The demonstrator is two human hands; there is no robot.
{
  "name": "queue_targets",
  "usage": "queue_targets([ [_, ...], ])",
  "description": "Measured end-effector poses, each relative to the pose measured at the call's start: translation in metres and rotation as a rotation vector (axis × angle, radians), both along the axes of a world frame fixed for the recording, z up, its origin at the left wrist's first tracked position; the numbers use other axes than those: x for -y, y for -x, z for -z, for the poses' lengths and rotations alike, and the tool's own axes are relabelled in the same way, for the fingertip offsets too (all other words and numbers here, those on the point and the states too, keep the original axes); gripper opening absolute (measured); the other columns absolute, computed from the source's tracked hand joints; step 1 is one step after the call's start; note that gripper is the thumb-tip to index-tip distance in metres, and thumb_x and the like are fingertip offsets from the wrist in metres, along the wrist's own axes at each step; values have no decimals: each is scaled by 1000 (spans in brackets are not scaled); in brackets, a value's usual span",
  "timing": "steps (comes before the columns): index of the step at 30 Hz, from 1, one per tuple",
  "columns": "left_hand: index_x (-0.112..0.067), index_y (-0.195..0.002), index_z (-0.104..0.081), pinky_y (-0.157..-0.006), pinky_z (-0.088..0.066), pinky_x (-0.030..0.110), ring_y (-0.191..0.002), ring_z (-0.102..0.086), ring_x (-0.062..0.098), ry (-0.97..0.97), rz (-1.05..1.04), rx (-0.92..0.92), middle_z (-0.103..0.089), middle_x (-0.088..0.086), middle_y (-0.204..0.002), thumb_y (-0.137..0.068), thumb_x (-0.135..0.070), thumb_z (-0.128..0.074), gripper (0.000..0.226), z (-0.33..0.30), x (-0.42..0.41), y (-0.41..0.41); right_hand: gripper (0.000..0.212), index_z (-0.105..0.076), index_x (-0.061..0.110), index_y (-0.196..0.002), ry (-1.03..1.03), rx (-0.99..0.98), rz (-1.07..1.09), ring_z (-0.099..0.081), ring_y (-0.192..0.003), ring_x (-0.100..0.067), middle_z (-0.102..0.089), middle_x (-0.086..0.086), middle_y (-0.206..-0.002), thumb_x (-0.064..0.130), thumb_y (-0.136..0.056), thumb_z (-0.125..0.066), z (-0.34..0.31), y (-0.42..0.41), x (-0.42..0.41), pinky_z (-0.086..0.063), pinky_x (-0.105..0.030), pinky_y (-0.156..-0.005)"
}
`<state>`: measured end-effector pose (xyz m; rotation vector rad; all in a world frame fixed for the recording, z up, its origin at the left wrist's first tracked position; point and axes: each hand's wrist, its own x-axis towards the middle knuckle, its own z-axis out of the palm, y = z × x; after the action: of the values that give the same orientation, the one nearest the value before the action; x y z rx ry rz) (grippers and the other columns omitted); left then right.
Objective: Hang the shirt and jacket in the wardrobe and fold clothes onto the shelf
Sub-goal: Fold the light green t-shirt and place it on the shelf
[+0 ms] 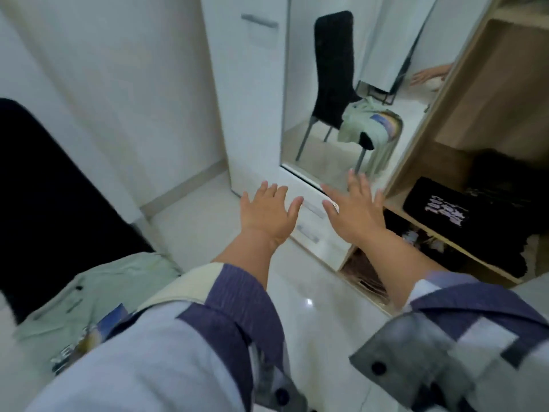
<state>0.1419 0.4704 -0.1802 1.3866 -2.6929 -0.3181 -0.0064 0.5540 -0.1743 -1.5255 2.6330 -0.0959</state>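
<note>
left hand [267,212]: fingers spread, holds nothing, raised over the floor.
right hand [355,208]: spread, empty, near the wardrobe [487,120]; likely between garments.
green shirt [83,295]: near left, draped on chair [38,185], unfolded, awaiting folding.
black top [445,211]: folded on right shelf [395,208], probably done.

A single wide-angle camera worn on the person's head looks forward and steeply down, close over both outstretched forearms. It faces the wardrobe [487,120] and its mirror door [341,84], with the tiled floor [312,292] below. Straight edges bow toward the frame borders.
</note>
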Motion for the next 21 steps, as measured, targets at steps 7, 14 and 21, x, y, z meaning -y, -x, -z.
queue_targets([
  [7,-22,-147,-32,-118,-6,50,-148,-9,16,26,-198,47,-26,-2,-156,-98,-54,-15,60,-1,12,-177,52,-5,41,-150,-40,-37,-244,16,-146,-25,14,-5,-160,49,-100,-18,4,-154,48,4,-54,-116],
  [14,-23,-147,-32,-119,-7,47,-148,-8,14,-37,-454,96,-25,-3,-157,-99,-52,-18,58,31,30,-340,54,-4,38,-151,-132,18,-455,13,-147,-26,9,-6,-161,48,-100,-19,41,-294,99,2,-55,-116],
  [21,-21,-141,-39,-102,-33,42,-133,-39,20,-56,-661,82,-43,-1,-145,-99,-47,-27,51,43,19,-468,54,-6,36,-151,-172,28,-654,9,-147,-27,6,-7,-161,48,-100,-21,56,-416,123,0,-55,-116],
])
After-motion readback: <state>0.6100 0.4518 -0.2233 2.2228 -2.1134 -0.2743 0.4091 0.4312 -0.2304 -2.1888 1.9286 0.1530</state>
